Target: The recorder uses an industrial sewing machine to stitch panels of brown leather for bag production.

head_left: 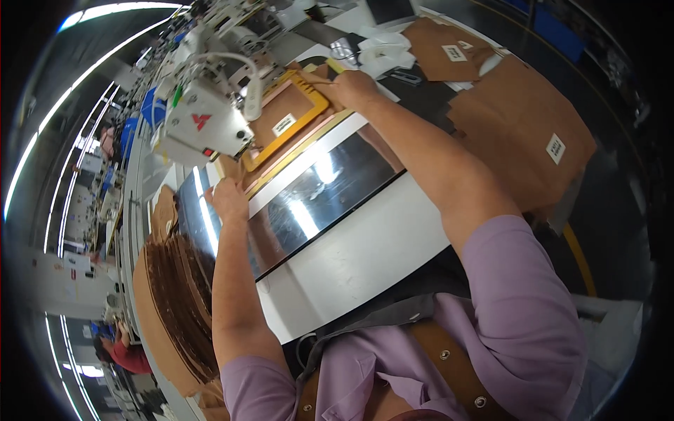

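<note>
My left hand (228, 200) is positioned at the near-left end of the yellow frame (315, 95), palm down, with the fingers directed toward the work. My right hand (353, 90) is positioned at the far-right end, fingers curled toward the same assembly. At this viewing angle I cannot tell how far either hand is closed, or whether the fingers pinch the material or only rest against it.

The frame surrounds a brown piece (281, 105), which carries a white label (283, 125). Both are located between my hands, just right of the white sewing machine head (200, 116). A reflective plate (330, 189) lies on my side of the frame, on the white table (351, 256).

A stack of brown pieces (175, 309) stands beside my left forearm. Large brown panels (519, 123) lie to the right of my right arm. Crumpled white wrapping (386, 52) lies beyond my right hand.
</note>
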A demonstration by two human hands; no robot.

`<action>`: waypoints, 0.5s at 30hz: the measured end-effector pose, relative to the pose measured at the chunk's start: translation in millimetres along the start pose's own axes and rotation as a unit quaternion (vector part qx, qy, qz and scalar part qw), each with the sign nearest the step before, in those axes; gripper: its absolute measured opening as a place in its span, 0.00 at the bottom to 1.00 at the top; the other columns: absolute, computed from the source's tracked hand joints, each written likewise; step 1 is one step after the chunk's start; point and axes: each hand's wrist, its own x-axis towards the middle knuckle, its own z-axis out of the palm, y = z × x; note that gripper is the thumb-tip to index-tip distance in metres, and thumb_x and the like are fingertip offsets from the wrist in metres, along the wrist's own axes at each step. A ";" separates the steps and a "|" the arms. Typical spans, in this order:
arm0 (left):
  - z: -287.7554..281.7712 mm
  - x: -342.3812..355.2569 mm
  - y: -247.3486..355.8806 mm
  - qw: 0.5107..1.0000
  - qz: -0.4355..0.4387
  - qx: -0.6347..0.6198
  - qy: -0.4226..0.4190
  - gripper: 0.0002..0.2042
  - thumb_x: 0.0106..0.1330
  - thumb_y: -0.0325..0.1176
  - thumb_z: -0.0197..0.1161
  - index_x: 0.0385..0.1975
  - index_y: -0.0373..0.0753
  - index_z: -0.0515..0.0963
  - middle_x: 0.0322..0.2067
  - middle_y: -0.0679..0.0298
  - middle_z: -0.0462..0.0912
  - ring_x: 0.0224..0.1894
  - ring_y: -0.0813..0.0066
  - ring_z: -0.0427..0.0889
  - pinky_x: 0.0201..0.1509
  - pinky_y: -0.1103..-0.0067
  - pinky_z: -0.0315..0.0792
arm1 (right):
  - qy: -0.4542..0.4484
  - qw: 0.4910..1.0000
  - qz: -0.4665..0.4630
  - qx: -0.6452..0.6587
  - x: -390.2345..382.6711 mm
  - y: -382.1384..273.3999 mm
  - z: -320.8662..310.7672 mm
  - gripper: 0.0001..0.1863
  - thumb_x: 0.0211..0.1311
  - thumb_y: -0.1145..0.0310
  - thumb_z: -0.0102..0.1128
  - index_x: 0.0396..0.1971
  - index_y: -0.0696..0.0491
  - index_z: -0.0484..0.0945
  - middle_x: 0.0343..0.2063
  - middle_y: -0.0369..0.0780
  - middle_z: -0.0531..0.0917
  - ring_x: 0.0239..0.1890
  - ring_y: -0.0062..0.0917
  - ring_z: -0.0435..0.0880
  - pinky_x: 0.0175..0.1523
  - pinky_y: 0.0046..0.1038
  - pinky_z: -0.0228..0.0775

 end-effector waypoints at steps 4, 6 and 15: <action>-33.3 -12.9 10.8 0.999 0.032 0.002 -0.011 0.07 0.70 0.36 0.59 0.33 0.41 0.81 0.37 0.60 0.83 0.45 0.61 0.81 0.66 0.57 0.53 | 0.105 0.991 0.022 0.076 3.4 29.0 8.5 0.16 0.65 0.53 0.61 0.35 0.49 0.90 0.35 0.49 0.88 0.42 0.43 0.88 0.49 0.42 0.78; -53.6 -30.5 18.2 0.993 0.072 -0.064 -0.064 0.07 0.69 0.35 0.60 0.32 0.40 0.80 0.33 0.62 0.83 0.40 0.61 0.81 0.63 0.61 0.56 | 0.113 0.990 0.029 0.075 -7.6 51.8 -16.3 0.16 0.64 0.53 0.61 0.36 0.49 0.89 0.34 0.49 0.88 0.41 0.44 0.88 0.49 0.42 0.78; -182.3 -101.2 226.4 0.846 0.289 -0.435 -0.105 0.04 0.63 0.24 0.64 0.36 0.41 0.80 0.31 0.66 0.83 0.38 0.68 0.84 0.64 0.64 0.58 | 0.274 0.940 -0.072 0.192 -90.6 207.7 -227.6 0.16 0.67 0.63 0.65 0.50 0.54 0.86 0.36 0.43 0.90 0.35 0.20 0.85 0.43 0.26 0.77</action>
